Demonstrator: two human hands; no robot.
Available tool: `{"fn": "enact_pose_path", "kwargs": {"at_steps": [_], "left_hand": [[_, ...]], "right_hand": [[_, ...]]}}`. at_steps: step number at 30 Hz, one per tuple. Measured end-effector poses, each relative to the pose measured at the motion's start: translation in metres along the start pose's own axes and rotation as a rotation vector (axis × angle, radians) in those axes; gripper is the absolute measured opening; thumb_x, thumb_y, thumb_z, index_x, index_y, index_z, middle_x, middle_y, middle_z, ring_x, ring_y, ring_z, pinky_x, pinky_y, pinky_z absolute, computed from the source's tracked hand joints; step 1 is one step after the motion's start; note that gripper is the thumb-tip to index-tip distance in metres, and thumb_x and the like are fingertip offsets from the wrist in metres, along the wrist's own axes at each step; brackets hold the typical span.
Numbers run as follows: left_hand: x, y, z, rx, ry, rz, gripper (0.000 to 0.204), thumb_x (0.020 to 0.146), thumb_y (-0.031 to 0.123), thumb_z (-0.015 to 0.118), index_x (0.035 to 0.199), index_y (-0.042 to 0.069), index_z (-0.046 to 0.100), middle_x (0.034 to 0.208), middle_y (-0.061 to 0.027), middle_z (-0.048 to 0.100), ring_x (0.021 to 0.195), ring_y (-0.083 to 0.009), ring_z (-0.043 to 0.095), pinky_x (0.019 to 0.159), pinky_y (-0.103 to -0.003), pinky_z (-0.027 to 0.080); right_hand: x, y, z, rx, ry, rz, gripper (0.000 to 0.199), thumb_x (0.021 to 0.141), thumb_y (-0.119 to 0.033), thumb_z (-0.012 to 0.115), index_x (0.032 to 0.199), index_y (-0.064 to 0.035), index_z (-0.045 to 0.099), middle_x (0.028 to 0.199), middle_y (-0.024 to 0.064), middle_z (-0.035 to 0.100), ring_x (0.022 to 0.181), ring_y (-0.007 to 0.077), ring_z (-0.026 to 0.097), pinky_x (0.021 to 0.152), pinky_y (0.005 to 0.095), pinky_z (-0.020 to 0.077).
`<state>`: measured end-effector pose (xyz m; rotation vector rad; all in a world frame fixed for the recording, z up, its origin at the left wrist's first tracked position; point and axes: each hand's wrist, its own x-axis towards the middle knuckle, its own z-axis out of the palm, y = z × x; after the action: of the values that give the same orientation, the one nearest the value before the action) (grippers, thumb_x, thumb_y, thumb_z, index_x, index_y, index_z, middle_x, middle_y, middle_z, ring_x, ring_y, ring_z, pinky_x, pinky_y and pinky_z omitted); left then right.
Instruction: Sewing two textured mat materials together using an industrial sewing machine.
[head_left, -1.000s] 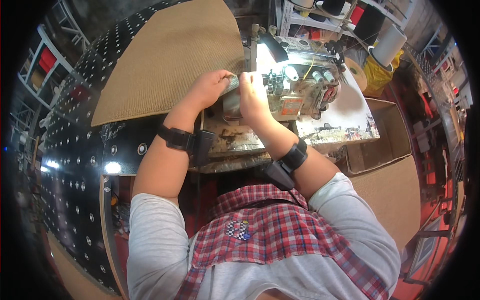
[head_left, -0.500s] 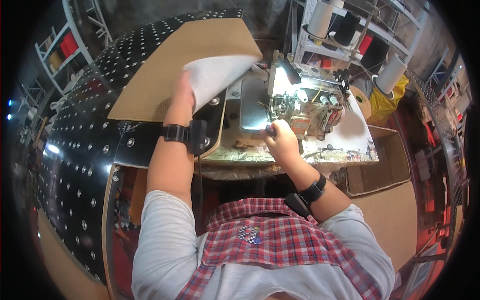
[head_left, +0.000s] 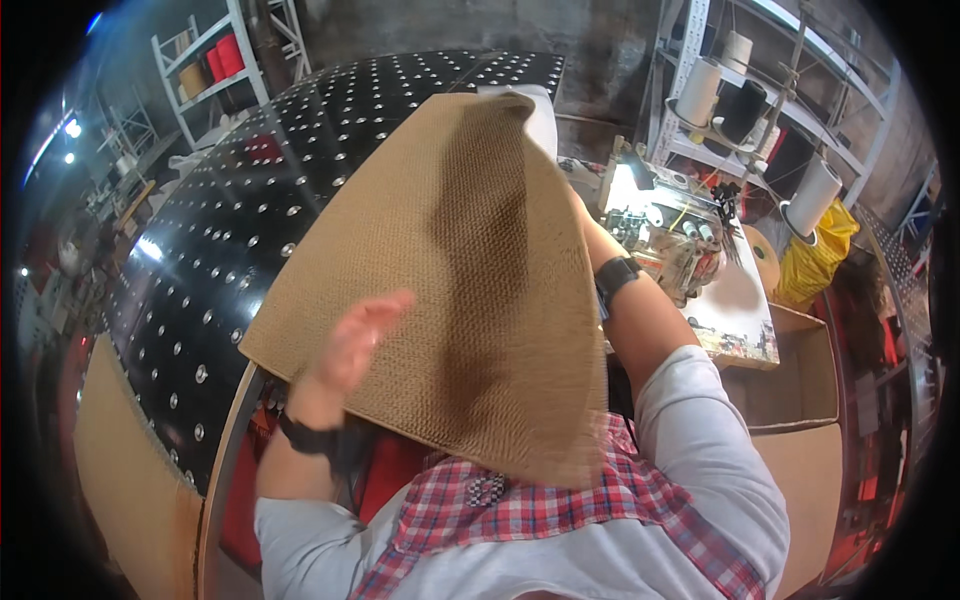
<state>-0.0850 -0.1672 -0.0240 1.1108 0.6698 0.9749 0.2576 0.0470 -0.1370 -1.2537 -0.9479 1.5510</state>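
A large brown mat [head_left: 400, 230] with a ribbed, woven-looking surface hangs raised in front of me, slanting from the table toward my apron. A dark shadowed band runs down its middle, and its far corner curls over. Over its near left part is my left hand [head_left: 360, 335], blurred, with fingers stretched out and nothing in them; whether it touches the mat I cannot tell. My right forearm [head_left: 640, 300] reaches behind the mat's right edge, which hides that hand's fingers. Something white [head_left: 543, 125] shows behind the far edge.
An overlock sewing machine [head_left: 680, 250], its lamp lit, stands right of the mat. Thread cones [head_left: 698, 92] sit on a rack behind it. A studded black table [head_left: 230, 250] spreads to the left. An open cardboard box [head_left: 800, 385] and a yellow bag [head_left: 820, 260] are at the right.
The mat has come off the table toward me and now covers the near table edge. My left hand has let go of its folded corner; my right hand has gone from the machine behind the mat.
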Motion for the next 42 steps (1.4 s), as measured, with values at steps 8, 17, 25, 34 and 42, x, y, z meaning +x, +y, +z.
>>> {"fn": "enact_pose_path", "kwargs": {"at_steps": [8, 17, 25, 34, 42], "left_hand": [[-0.034, 0.026, -0.196, 1.560, 0.648, -0.741, 0.036, 0.073, 0.028, 0.057, 0.096, 0.000, 0.057, 0.087, -0.0172, 0.059, 0.084, -0.0269, 0.057, 0.075, -0.034, 0.044], [0.057, 0.130, 0.006, 0.202, 0.155, 0.090, 0.041, 0.081, 0.014, 0.048, 0.118, -0.004, 0.042, 0.104, -0.0061, 0.054, 0.091, -0.0122, 0.052, 0.081, -0.024, 0.039], [0.045, 0.147, 0.105, 0.518, -0.006, 0.901, 0.046, 0.079, 0.014, 0.051, 0.119, -0.003, 0.039, 0.114, -0.0135, 0.050, 0.100, -0.0208, 0.051, 0.086, -0.032, 0.041], [0.018, 0.125, 0.090, 1.150, -0.104, 0.821, 0.045, 0.075, 0.023, 0.056, 0.106, -0.009, 0.048, 0.098, -0.0122, 0.058, 0.094, -0.0220, 0.055, 0.082, -0.031, 0.040], [0.093, -0.009, -0.012, 0.197, 0.229, -0.108, 0.035, 0.081, 0.003, 0.050, 0.113, -0.002, 0.037, 0.109, -0.0093, 0.049, 0.097, -0.0153, 0.047, 0.086, -0.028, 0.037]], "right_hand": [[-0.023, -0.040, 0.075, -1.240, 0.146, -0.088, 0.044, 0.070, -0.020, 0.060, 0.106, 0.0016, 0.047, 0.100, 0.0207, 0.055, 0.095, 0.0317, 0.055, 0.079, 0.0365, 0.0447], [-0.007, -0.113, 0.108, -1.800, 0.115, -0.634, 0.022, 0.080, -0.015, 0.044, 0.091, -0.0101, 0.062, 0.087, 0.0152, 0.059, 0.081, 0.0299, 0.059, 0.067, 0.0377, 0.0485], [-0.076, -0.288, 0.125, -1.709, 0.445, -1.157, 0.022, 0.078, -0.016, 0.047, 0.096, -0.0090, 0.057, 0.090, 0.0151, 0.057, 0.081, 0.0306, 0.057, 0.070, 0.0379, 0.0461], [-0.102, -0.330, 0.016, -1.188, 0.965, -1.550, 0.019, 0.078, -0.014, 0.046, 0.093, -0.0066, 0.056, 0.083, 0.0145, 0.058, 0.075, 0.0291, 0.057, 0.066, 0.0372, 0.0446], [-0.035, -0.190, -0.157, -1.247, 0.933, -1.068, 0.031, 0.079, -0.017, 0.052, 0.109, -0.0152, 0.050, 0.103, 0.0127, 0.053, 0.095, 0.0297, 0.052, 0.080, 0.0381, 0.0425]]}}
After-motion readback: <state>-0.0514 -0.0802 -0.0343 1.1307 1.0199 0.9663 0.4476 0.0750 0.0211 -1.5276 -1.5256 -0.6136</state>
